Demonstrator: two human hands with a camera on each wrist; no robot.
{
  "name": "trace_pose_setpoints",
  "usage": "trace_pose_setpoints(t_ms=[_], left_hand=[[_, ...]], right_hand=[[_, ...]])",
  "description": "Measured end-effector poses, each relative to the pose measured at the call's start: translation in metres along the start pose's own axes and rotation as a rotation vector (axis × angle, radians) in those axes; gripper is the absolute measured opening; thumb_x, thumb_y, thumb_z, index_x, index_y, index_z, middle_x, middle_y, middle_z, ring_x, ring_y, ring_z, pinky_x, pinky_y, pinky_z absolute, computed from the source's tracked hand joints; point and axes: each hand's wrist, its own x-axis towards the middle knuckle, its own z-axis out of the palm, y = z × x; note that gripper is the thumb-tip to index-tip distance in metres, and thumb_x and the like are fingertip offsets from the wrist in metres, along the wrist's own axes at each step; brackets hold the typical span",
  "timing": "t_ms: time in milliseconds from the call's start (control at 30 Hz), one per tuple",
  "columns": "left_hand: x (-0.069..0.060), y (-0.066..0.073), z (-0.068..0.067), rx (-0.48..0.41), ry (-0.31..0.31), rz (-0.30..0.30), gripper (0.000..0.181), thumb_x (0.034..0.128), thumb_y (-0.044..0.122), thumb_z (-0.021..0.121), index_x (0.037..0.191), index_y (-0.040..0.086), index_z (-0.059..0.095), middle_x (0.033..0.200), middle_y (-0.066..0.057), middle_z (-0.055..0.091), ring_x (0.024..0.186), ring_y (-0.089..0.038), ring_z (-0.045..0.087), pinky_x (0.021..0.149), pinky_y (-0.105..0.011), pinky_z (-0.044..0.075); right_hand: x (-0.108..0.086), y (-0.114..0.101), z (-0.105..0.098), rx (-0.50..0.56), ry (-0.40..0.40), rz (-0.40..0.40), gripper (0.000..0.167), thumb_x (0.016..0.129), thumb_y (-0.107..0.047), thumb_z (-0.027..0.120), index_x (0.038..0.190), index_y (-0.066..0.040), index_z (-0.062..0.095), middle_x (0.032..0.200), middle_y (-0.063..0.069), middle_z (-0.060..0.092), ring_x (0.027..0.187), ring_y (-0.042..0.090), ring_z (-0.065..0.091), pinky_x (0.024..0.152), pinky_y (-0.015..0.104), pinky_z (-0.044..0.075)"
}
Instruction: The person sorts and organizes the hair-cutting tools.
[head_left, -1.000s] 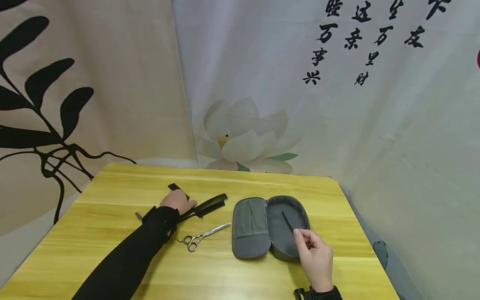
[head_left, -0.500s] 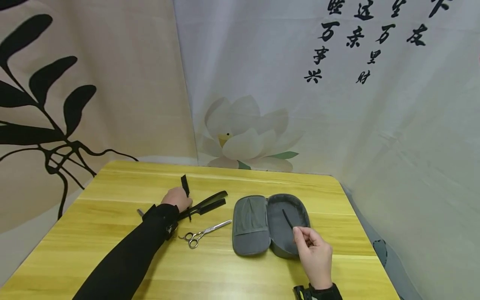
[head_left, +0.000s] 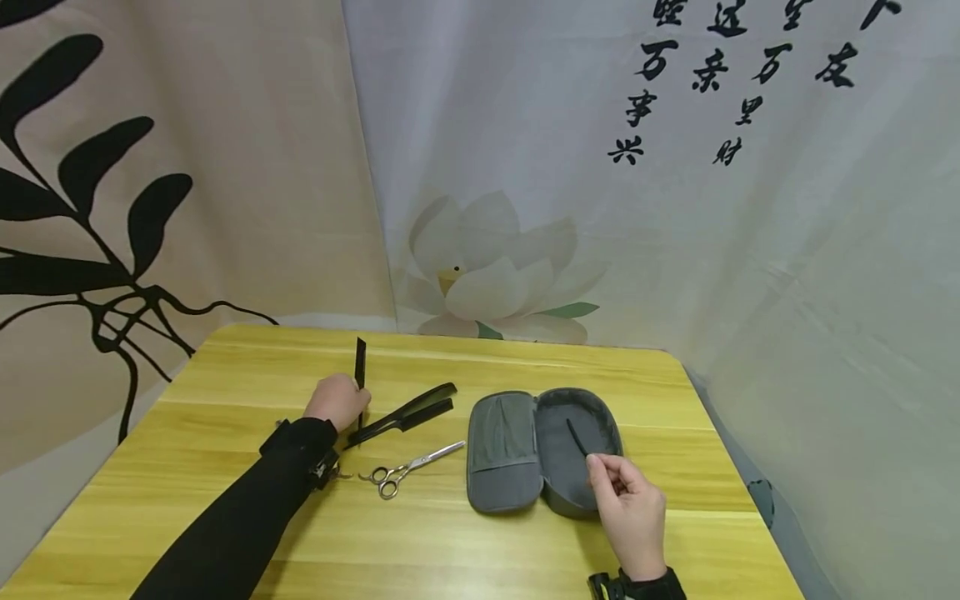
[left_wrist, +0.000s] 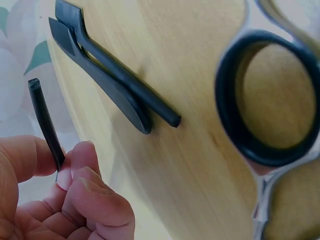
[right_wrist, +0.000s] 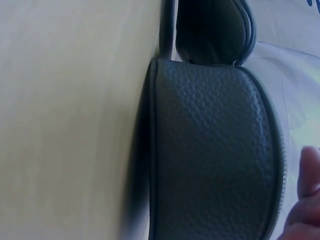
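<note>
My left hand (head_left: 339, 402), at the table's left, pinches a slim black comb (head_left: 361, 364) that stands roughly upright. In the left wrist view only the comb's narrow black handle (left_wrist: 44, 117) shows between finger and thumb. Beside that hand, two black combs (head_left: 416, 408) lie close together on the wood. Silver scissors (head_left: 412, 467) rest in front of them. My right hand (head_left: 632, 512) pinches a thin black strip (head_left: 575, 435) over an unfolded grey zip case (head_left: 504, 492); its exact kind is unclear. The right wrist view shows the case's textured side wall (right_wrist: 215, 145) and a few fingertips.
The yellow wooden table (head_left: 450, 550) carries everything. A large scissor ring (left_wrist: 222, 100) fills the right of the left wrist view. A curved metal tip (head_left: 343, 476) pokes out beneath my left wrist. A printed curtain (head_left: 510, 125) hangs behind the table.
My left hand has lifted the comb from a slant to upright and shifted slightly left, away from the two combs. My right hand and the strip have stayed nearly still.
</note>
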Motion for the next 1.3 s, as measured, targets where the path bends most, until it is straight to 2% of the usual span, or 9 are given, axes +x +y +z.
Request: trace_pose_setpoints(t_ms=[200, 300, 433, 533, 633, 767, 933, 1067, 1300], left_hand=[[-0.007, -0.002, -0.006, -0.081, 0.024, 0.029, 0.052, 0.1050, 0.019, 0.050, 0.056, 0.019, 0.033, 0.053, 0.006, 0.025, 0.048, -0.012, 0.025, 0.054, -0.027, 0.025], [-0.015, 0.000, -0.008, -0.120, 0.020, 0.038, 0.052, 0.1074, 0.021, 0.050, 0.059, 0.019, 0.032, 0.054, 0.005, 0.025, 0.049, -0.013, 0.025, 0.056, -0.027, 0.025], [-0.029, 0.007, -0.013, -0.178, 0.061, 0.043, 0.047, 0.1097, 0.025, 0.052, 0.066, 0.018, 0.035, 0.058, 0.004, 0.027, 0.053, -0.015, 0.027, 0.058, -0.029, 0.026], [-0.042, 0.014, -0.019, -0.233, 0.093, 0.041, 0.042, 0.1106, 0.027, 0.054, 0.072, 0.015, 0.042, 0.062, 0.003, 0.030, 0.056, -0.016, 0.031, 0.059, -0.030, 0.028], [-0.056, 0.020, -0.022, -0.304, 0.103, 0.032, 0.037, 0.1119, 0.031, 0.054, 0.082, 0.009, 0.058, 0.063, 0.002, 0.039, 0.057, -0.016, 0.035, 0.057, -0.029, 0.029], [-0.073, 0.029, -0.021, -0.424, 0.107, 0.022, 0.041, 0.1123, 0.040, 0.055, 0.103, 0.003, 0.071, 0.068, 0.000, 0.051, 0.057, -0.015, 0.039, 0.051, -0.029, 0.031], [-0.093, 0.043, -0.013, -0.671, 0.092, 0.000, 0.043, 0.1100, 0.044, 0.060, 0.107, 0.003, 0.072, 0.072, 0.000, 0.055, 0.063, -0.014, 0.047, 0.055, -0.026, 0.042], [-0.109, 0.057, -0.004, -0.880, 0.048, -0.016, 0.037, 0.1098, 0.036, 0.063, 0.113, 0.001, 0.070, 0.085, 0.000, 0.067, 0.070, -0.012, 0.055, 0.063, -0.024, 0.054], [-0.128, 0.083, 0.012, -1.044, -0.046, 0.002, 0.028, 0.1076, 0.024, 0.067, 0.116, -0.002, 0.067, 0.097, -0.001, 0.075, 0.072, -0.011, 0.062, 0.066, -0.024, 0.060]], right_hand=[[0.004, -0.004, 0.000, 0.016, 0.023, -0.037, 0.011, 0.095, -0.004, 0.080, 0.089, -0.013, 0.080, 0.067, -0.003, 0.072, 0.050, -0.001, 0.052, 0.046, 0.015, 0.040], [0.002, -0.004, 0.000, 0.010, 0.030, -0.027, 0.011, 0.093, -0.003, 0.081, 0.088, -0.013, 0.080, 0.067, -0.002, 0.072, 0.050, -0.002, 0.052, 0.046, 0.014, 0.040], [0.002, -0.004, -0.001, 0.008, 0.023, -0.032, 0.010, 0.094, -0.005, 0.081, 0.088, -0.013, 0.080, 0.067, -0.004, 0.072, 0.051, -0.002, 0.053, 0.047, 0.014, 0.041], [0.001, -0.003, -0.001, 0.014, 0.018, -0.041, 0.010, 0.095, -0.005, 0.081, 0.088, -0.012, 0.079, 0.067, -0.004, 0.072, 0.050, -0.001, 0.052, 0.046, 0.014, 0.041], [0.000, -0.002, -0.001, 0.014, 0.010, -0.052, 0.010, 0.095, -0.004, 0.080, 0.088, -0.012, 0.079, 0.067, -0.004, 0.071, 0.050, -0.002, 0.052, 0.046, 0.015, 0.042], [0.001, -0.002, 0.000, 0.010, 0.005, -0.061, 0.009, 0.095, -0.004, 0.080, 0.089, -0.011, 0.078, 0.068, -0.004, 0.071, 0.051, -0.002, 0.053, 0.047, 0.015, 0.042], [0.003, -0.005, -0.001, 0.017, 0.021, -0.067, 0.010, 0.095, -0.003, 0.080, 0.089, -0.011, 0.079, 0.068, -0.004, 0.071, 0.051, -0.001, 0.052, 0.047, 0.015, 0.041], [0.003, -0.008, -0.003, 0.032, 0.036, -0.074, 0.011, 0.094, -0.002, 0.080, 0.089, -0.011, 0.080, 0.068, -0.004, 0.071, 0.051, -0.001, 0.052, 0.047, 0.015, 0.041], [0.002, -0.019, -0.007, 0.091, 0.028, -0.064, 0.013, 0.093, 0.001, 0.080, 0.092, -0.012, 0.080, 0.069, 0.001, 0.073, 0.050, 0.002, 0.055, 0.045, 0.016, 0.041]])
